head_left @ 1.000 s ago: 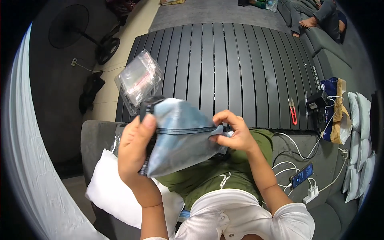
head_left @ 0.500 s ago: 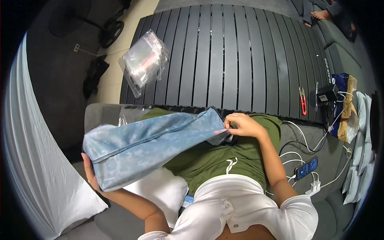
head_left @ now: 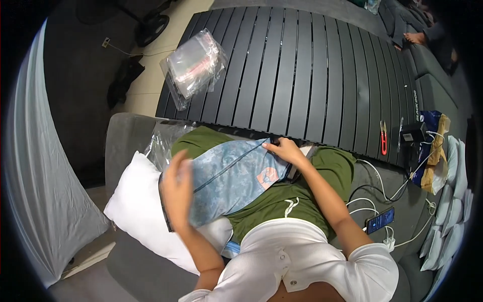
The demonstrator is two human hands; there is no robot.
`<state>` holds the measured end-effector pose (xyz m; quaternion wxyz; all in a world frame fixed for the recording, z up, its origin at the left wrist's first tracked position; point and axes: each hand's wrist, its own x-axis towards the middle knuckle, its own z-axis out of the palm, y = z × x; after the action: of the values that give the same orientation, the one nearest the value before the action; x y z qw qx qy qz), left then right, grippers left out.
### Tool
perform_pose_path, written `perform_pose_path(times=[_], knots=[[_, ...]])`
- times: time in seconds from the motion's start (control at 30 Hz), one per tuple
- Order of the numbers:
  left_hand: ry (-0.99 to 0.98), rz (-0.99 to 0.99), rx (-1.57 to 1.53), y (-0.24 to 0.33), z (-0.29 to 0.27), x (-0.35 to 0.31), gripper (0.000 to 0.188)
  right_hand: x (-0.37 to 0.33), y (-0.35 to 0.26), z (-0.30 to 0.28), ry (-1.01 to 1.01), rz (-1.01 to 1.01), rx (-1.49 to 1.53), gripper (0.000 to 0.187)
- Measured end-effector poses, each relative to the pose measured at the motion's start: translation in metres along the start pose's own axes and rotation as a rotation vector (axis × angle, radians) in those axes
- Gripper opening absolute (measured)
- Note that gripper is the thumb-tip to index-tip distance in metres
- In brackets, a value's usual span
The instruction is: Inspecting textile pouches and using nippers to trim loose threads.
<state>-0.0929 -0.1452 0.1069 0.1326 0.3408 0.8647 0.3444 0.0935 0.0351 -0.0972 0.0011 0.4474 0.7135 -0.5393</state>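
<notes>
A blue mottled piece of cloth [head_left: 229, 168] with a dark seam lies flat across my lap, over my green trousers. A small orange-pink patch shows near its right end. My right hand [head_left: 283, 150] grips the cloth's far right edge, thumb on top and the other fingers partly hidden. Raised over the left end, my left hand [head_left: 177, 189] is blurred by motion, its fingers stretched and nothing visible in them. The cloth's dark left edge shows beneath that hand.
A white pillow [head_left: 151, 214] is at my left. On the dark slatted table [head_left: 282, 70] are clear plastic bags [head_left: 193, 65], red-handled thread snips [head_left: 383, 138] and a black box [head_left: 413, 132]. A phone [head_left: 380, 220] and white cables lie at my right.
The cloth was held up and stretched between both hands; now it lies lower and flatter on my lap. My left hand has let go of its left end and moved right.
</notes>
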Motion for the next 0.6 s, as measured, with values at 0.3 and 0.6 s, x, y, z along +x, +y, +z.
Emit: perform_pose_path(times=[0.3, 0.6], knots=[[-0.479, 0.485, -0.043, 0.049, 0.099, 0.038, 0.026, -0.034, -0.01, -0.007, 0.08, -0.429, 0.318, 0.021], [-1.129, 0.279, -0.581, 0.066, 0.146, 0.047, 0.02, -0.096, -0.054, -0.092, -0.327, -0.359, 1.237, 0.015]])
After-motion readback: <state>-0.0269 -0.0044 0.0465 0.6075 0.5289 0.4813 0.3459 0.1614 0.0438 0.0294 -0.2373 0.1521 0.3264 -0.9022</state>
